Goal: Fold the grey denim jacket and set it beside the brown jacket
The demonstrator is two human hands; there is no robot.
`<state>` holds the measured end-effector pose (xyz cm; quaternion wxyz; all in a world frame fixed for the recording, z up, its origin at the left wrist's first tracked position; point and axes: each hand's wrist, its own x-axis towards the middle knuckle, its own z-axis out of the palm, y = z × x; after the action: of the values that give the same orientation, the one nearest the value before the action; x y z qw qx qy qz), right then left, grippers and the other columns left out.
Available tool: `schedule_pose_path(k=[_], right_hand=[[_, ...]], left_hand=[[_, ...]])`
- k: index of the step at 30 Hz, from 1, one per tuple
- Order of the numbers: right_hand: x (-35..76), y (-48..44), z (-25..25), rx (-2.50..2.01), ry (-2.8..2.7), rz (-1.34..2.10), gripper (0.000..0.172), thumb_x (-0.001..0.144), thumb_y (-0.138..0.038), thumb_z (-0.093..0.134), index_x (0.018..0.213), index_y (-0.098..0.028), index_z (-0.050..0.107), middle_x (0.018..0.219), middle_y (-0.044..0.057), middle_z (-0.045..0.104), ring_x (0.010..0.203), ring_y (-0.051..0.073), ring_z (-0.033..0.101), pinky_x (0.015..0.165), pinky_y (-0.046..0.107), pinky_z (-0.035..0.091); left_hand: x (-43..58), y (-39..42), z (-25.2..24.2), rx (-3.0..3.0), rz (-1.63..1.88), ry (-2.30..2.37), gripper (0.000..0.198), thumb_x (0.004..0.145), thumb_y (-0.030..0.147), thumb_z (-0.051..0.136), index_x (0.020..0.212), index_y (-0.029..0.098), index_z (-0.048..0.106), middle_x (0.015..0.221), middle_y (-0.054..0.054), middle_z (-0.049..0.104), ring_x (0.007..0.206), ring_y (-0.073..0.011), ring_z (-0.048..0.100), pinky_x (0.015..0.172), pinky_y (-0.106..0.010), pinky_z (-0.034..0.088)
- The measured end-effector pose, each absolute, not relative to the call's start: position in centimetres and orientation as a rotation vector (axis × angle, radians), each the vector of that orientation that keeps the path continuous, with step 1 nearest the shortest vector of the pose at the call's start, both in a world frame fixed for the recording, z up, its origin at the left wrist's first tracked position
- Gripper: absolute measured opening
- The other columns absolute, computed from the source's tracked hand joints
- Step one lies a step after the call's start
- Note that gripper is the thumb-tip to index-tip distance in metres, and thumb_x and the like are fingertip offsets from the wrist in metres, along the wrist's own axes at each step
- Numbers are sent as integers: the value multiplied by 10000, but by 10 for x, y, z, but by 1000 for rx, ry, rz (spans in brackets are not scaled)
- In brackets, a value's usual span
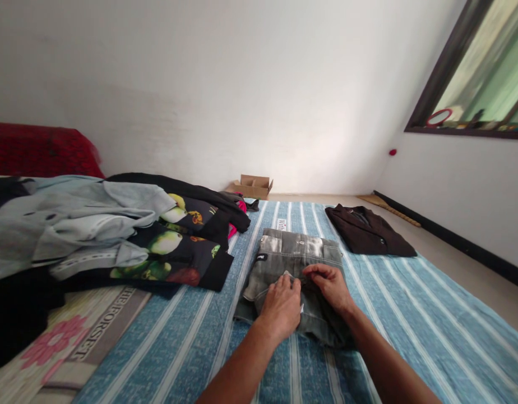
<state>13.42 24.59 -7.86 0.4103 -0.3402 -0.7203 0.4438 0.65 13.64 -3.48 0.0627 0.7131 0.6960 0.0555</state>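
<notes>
A grey, faded denim jacket (280, 255) lies folded into a rough rectangle on the blue striped bedsheet, its pockets, a button and a small black label facing up. My left hand (283, 304) rests on its near half, fingers bent together against the cloth beside a small white tag. To its right, my right hand (331, 285) is closed with thumb and forefinger drawn together at the fabric near the jacket's middle. Exactly what the fingertips grip is partly hidden.
A folded dark brown garment (366, 230) lies at the right. On the left is a heap of clothes, with a light grey garment (95, 207) and a black printed one (179, 252). A cardboard box (254, 187) stands by the wall; a window (486, 73) is upper right.
</notes>
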Motion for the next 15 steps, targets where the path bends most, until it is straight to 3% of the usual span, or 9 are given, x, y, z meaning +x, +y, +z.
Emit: schedule_pose_path(k=[6,15], right_hand=[[151,239,-66,-1018,-1749,887,252,770,-354,550,868,-167,688,883,93,712,839,244,643,801,394,483],[147,197,-76,-1163,-2344,297,209,848,-169,479,918,-225,667,928,61,659,915,208,599,814,311,459]], left_hand=[[7,135,-36,2152,197,2105,478,833,143,395,1303,77,455,1381,-227,447,1293,-310,415,1022,-446,361],[10,134,-34,2151,171,2109,497,813,118,404,1303,44,442,1391,-263,415,1295,-341,401,1017,-466,357]])
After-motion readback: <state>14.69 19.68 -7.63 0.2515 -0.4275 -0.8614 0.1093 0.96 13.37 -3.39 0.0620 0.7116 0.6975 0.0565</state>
